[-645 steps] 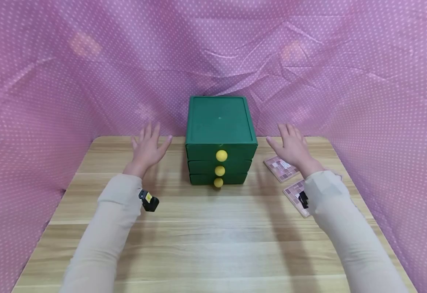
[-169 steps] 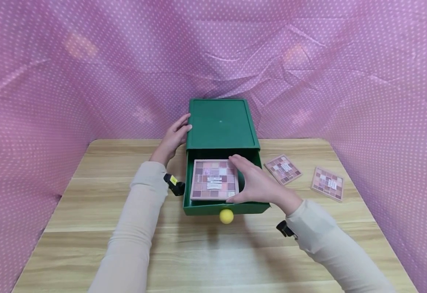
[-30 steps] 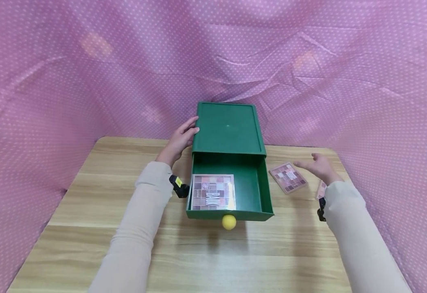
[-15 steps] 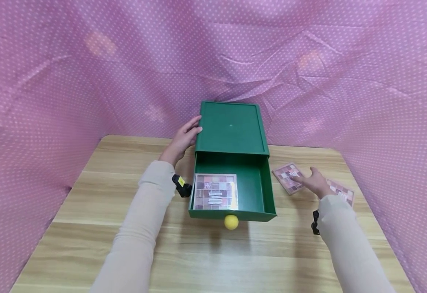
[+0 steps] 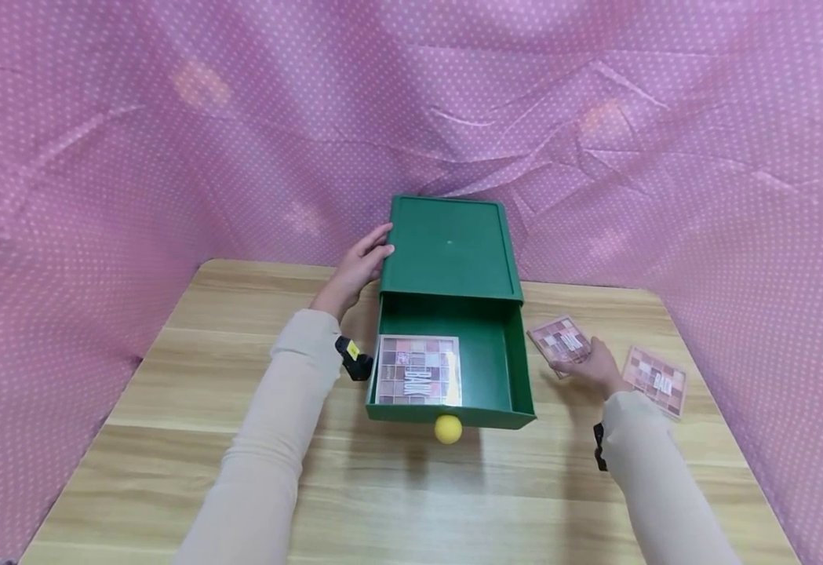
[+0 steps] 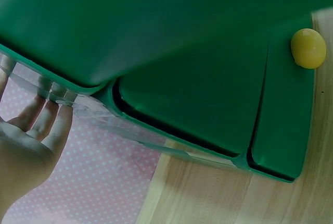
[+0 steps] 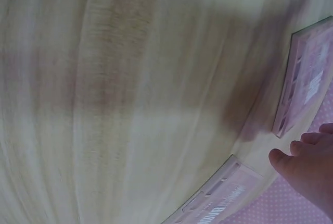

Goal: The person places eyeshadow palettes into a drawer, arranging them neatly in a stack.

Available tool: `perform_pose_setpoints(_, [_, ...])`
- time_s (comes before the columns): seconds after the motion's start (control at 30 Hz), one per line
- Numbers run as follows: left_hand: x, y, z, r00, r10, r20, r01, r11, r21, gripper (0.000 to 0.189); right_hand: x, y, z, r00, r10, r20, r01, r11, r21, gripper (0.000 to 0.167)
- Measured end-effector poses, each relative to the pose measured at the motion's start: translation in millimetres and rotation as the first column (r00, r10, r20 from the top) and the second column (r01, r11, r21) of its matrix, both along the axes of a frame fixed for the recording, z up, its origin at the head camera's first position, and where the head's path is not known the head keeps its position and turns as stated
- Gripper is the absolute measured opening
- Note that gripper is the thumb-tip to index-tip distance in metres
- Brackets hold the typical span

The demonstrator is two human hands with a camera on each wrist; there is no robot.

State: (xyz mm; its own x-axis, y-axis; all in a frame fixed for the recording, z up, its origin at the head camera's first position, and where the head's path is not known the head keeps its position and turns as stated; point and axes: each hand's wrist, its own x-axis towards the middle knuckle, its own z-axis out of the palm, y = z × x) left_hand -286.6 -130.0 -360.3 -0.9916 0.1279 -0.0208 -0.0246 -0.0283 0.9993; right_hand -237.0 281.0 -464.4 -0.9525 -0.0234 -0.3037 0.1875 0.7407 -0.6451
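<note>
My left hand rests with straight fingers against the left side of a green drawer cabinet. In the left wrist view, its fingertips touch the clear side panel. The top drawer is pulled out, with a square eyeshadow palette lying flat in its left half. My right hand is at the lower right corner of a second palette on the table, thumb and fingers spread over that corner. In the right wrist view, the fingers appear just apart from this palette. A firm grip is not visible.
A third palette lies on the wooden table to the right of my right hand. A yellow knob sticks out from the drawer front. Pink dotted cloth hangs behind and at both sides.
My right hand has moved left and nearer from beside the third palette to the second one, uncovering the third. My left hand stays on the cabinet. Earlier, the right hand set a palette in the drawer.
</note>
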Motion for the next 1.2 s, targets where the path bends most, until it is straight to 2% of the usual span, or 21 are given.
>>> perform_pose_setpoints(0.27, [0.1,-1.0,-0.1,1.000,-0.002,0.001,0.002,1.000,0.005,0.045,-2.2,0,-13.3,0.998,-0.009,-0.062,0.010,1.000,0.009,0.095])
perform_pose_setpoints(0.43, [1.7,-2.9,2.4,1.000,0.009,-0.002,-0.009,1.000,0.009,0.044,-3.2,-1,-10.4,0.998,0.029,-0.056,-0.026,0.998,0.052,0.097])
perform_pose_setpoints(0.7, [5.3,0.3,0.7,1.000,0.006,0.015,-0.006,1.000,0.002,0.044,2.4,2,-11.9,1.000,0.028,-0.004,-0.027,0.997,0.078,0.098])
perform_pose_setpoints(1.0, [5.6,0.4,-0.5,1.000,0.007,0.008,-0.007,1.000,0.017,0.045,0.1,0,-18.2,1.000,0.023,-0.021,-0.022,0.999,0.023,0.082])
perform_pose_setpoints(1.07, [5.5,0.3,-0.1,1.000,0.004,0.009,-0.004,1.000,0.021,0.045,-0.2,-1,-19.0,1.000,0.020,-0.010,-0.019,0.999,0.026,0.084])
perform_pose_setpoints(1.2, [5.4,0.2,0.2,1.000,0.004,0.010,-0.004,1.000,0.007,0.045,1.8,-2,-20.5,1.000,0.004,0.024,-0.006,0.996,0.084,0.100])
